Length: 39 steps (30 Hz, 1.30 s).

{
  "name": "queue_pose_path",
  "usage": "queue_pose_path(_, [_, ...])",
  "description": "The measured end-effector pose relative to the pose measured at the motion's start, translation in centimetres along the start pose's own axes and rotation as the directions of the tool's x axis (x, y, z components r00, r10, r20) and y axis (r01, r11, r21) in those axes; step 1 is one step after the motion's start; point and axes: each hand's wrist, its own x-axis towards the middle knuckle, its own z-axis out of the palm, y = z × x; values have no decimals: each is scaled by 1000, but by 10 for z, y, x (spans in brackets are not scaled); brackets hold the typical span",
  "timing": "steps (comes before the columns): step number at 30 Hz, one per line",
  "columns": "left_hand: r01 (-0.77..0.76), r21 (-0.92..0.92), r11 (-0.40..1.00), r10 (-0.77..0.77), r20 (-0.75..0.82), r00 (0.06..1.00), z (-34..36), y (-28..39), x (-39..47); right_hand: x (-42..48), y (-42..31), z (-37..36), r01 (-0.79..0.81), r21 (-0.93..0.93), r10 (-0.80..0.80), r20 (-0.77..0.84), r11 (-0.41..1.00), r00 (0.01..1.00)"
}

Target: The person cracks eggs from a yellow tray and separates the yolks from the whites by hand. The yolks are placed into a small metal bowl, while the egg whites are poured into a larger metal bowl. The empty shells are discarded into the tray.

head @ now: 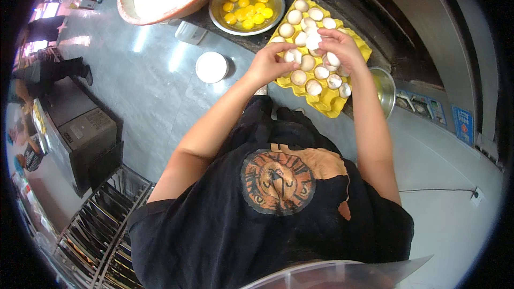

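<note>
Both hands are over a yellow egg tray (328,103) that holds several eggs and broken eggshells. Between the thumb and index finger of my left hand (268,62) is a broken eggshell (293,56), low over the tray. My right hand (343,51) has its fingertips on a white eggshell (313,41) near the tray's middle. Another shell (333,59) lies under that palm, partly covered. Whole-looking eggs (294,17) sit along the far left side, and open shells (313,87) fill cups nearer me. Left of the tray, a metal bowl (215,18) contains cracked eggs with unbroken yolks.
A large reddish tub (127,10) with white contents stands beyond the bowl. Right of the tray, a second metal bowl (388,88) is partly hidden by my forearm. A white round container (212,67) is below the counter. Racks of trays (100,224) and other people (52,68) are at left.
</note>
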Motion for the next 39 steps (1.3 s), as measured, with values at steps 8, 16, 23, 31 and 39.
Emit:
queue_pose_path(8, [362, -699, 617, -284, 232, 930, 28, 39, 14, -26, 6, 32, 322, 135, -289, -214, 937, 933])
queue_pose_path(16, [76, -759, 647, -301, -162, 940, -22, 28, -7, -19, 9, 71, 351, -634, -414, 53, 689, 909])
queue_pose_path(23, [70, -585, 808, -296, -300, 907, -30, 20, -37, -21, 59, 108, 245, -959, -393, 171, 146, 904])
queue_pose_path(31, [30, -802, 596, -251, -151, 956, -2, 28, -42, -34, 44, 73, 161, -595, -273, -101, 787, 957])
queue_pose_path(39, [164, -940, 298, -87, 145, 986, 71, 61, -11, -98, 18, 16, 509, 326, -491, -142, 797, 860])
